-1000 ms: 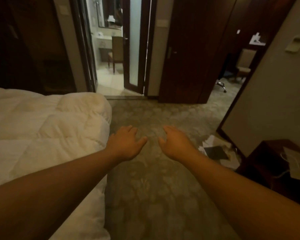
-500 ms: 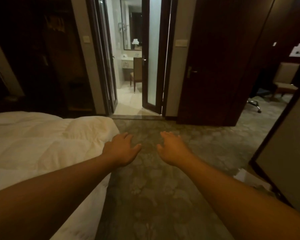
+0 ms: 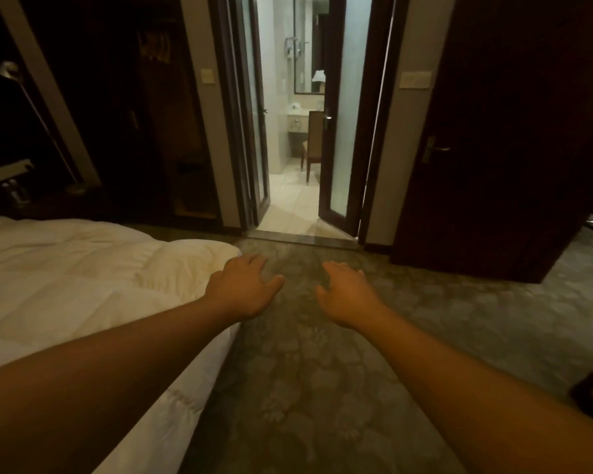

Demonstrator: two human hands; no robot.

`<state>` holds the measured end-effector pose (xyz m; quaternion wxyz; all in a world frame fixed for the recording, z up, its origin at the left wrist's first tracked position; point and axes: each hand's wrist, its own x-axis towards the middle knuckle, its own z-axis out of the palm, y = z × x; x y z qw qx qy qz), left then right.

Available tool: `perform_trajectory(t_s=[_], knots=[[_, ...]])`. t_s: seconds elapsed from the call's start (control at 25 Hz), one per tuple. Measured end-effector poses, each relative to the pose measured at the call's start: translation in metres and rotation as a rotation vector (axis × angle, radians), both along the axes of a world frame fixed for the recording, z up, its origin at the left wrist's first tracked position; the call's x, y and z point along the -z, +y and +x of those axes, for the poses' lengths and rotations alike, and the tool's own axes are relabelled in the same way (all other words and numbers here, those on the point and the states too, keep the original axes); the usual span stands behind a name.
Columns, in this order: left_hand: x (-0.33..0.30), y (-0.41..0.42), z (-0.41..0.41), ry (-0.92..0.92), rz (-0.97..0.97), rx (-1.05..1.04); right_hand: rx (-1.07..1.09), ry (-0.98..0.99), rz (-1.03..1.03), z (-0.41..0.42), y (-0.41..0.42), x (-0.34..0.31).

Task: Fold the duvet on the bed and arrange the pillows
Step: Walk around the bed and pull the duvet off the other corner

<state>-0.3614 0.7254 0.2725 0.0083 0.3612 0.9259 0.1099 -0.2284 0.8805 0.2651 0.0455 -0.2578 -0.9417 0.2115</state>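
Fingers (image 3: 254, 263) of both hands spread, holding nothing; left hand (image 3: 242, 289) should pinch duvet (image 3: 83, 275) corner firmly before folding.

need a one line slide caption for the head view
Both hands, left hand and right hand, reach out empty over the carpet beside the white duvet.

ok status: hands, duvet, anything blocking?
Left hand open, right hand open, both empty. Duvet unfolded on bed, untouched. No pillows in view. Nothing blocking.
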Motion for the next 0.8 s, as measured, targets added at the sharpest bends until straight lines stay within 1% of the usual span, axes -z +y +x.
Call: perform_trajectory(t_s=[0.24,0.32,0.52,0.8], knots=[[0.026,0.072,-0.099,0.026,-0.006,-0.031,-0.086,-0.018,-0.007,-0.1,0.079,0.013],[0.034,0.095,-0.138,0.019,0.011,-0.038,-0.09,-0.016,0.018,-0.138,0.107,0.018],[0.039,0.149,-0.245,0.01,-0.005,-0.075,-0.097,-0.012,0.006,-0.237,0.172,0.003],[0.053,0.211,-0.348,-0.024,-0.016,-0.143,-0.168,-0.012,-0.026,-0.364,0.242,0.011]])
